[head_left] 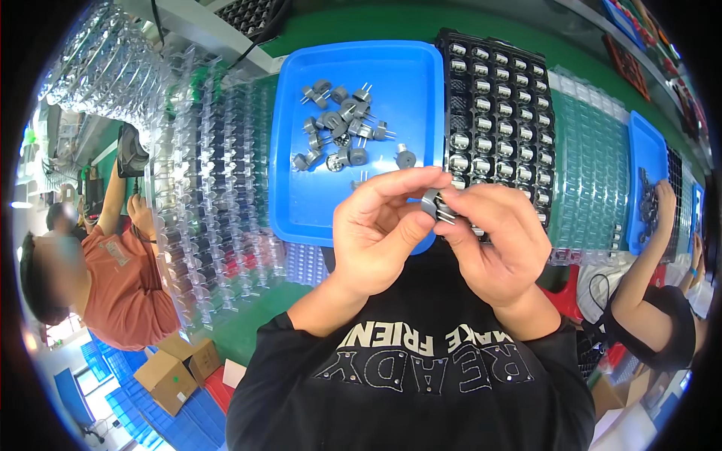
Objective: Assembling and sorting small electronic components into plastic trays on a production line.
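Observation:
Between my two hands, just over the near right corner of a blue tray (282,150), is a small grey round part with metal pins (431,201). My left hand (376,229) pinches its grey body from the left with thumb and fingers. From the right, my right hand (500,237) has its fingertips closed at the pin side of that part. Several similar grey round parts with pins (357,155) lie in a loose pile inside the blue tray. One more grey part (405,156) sits apart, near my fingers.
A black compartment tray (457,104) with rows of silver cylinders adjoins the blue tray on the right. Clear plastic trays (590,150) lie beyond it, and tall stacked clear trays (214,188) stand left. Co-workers sit at both sides; one's arm (639,255) reaches into another blue tray (638,150).

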Demonstrator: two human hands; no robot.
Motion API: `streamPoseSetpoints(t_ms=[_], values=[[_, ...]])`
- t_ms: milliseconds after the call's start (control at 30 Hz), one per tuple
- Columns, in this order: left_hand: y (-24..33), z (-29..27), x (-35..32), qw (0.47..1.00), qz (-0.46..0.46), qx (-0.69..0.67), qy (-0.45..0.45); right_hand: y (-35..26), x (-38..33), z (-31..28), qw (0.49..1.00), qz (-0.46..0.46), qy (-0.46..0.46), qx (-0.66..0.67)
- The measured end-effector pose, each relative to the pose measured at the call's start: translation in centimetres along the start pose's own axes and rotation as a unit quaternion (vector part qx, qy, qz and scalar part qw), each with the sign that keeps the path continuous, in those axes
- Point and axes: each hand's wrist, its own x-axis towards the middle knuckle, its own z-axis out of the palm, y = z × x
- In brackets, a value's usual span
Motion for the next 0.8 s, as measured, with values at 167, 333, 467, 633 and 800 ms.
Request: streamPoseSetpoints(t_ms=[167,333,467,633,800], values=[[-0.6,-0.8,-1.7,0.998,0.009,0.063,0.003,1.0,-2.0,0.6,0.992,0.063,-0.002,0.114],[-1.9,-1.9,-2.8,0.949,0.019,0.313,-0.010,1.9,-3.4,-0.2,0.955,0.225,-0.091,0.170],[-0.6,-2.4,0.0,0.852,-0.019,0.519,-0.063,5.2,-1.0,-1.5,0.980,0.163,-0.111,0.008],[-1.1,-3.4,4.3,0.723,0.029,0.682,-0.100,11.1,3.4,0.1,0.947,0.084,-0.187,-0.245],[-2.7,-3.1,4.9,0.662,-0.045,0.738,-0.121,11.3,4.4,1.5,0.912,0.065,-0.244,-0.324]])
